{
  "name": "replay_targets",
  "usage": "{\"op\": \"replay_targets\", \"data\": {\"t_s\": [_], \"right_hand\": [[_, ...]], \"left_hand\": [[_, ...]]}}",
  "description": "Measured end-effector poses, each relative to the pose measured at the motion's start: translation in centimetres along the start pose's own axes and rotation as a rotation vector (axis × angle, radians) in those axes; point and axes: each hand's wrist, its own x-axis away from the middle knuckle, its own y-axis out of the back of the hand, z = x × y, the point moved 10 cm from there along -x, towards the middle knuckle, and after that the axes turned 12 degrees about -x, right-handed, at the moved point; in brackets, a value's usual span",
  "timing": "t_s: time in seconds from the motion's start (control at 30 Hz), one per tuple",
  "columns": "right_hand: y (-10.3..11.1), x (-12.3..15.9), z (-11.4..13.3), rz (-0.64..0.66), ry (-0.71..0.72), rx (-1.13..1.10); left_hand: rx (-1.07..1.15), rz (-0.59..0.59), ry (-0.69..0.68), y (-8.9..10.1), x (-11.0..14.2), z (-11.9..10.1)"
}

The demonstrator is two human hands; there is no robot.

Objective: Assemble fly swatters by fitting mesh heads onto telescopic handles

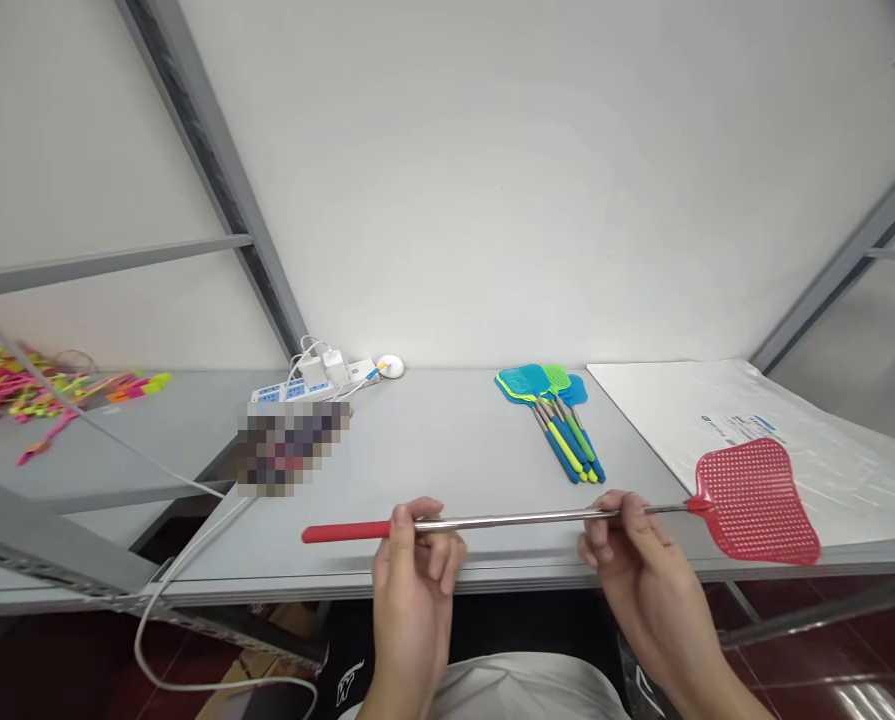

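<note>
A red fly swatter [754, 500] with a telescopic metal rod is held level above the front edge of the grey shelf [432, 440]. My left hand [413, 580] pinches it where the red grip meets the rod. Farther along, my right hand [646, 570] has its fingers closed around the rod, close to the perforated red head. The rod is drawn out long between both hands. Behind it lies a pile of folded fly swatters [559, 420] in blue, green and yellow, their handles pointing toward me.
A white plastic-wrapped package [664, 410] lies at the right. At the back left are a power strip [293, 393] with chargers and a round white device [391, 367]. A white cable [143, 620] hangs over the front edge. Colourful items [27, 390] fill the left shelf.
</note>
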Motion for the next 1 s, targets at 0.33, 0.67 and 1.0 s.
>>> {"op": "replay_targets", "data": {"t_s": [0.33, 0.67, 1.0], "right_hand": [[-1.9, 1.2, -1.1, 0.076, -0.045, 0.080], [0.9, -0.7, 3.4, -0.111, 0.050, -0.170], [1.9, -0.1, 4.5, -0.219, 0.189, -0.010]], "left_hand": [[0.019, 0.132, 0.064, -2.2, 0.6, 1.6], [0.025, 0.012, 0.010, 2.7, -1.4, -3.4], [0.011, -0.212, -0.088, 6.8, -3.3, -7.2]]}}
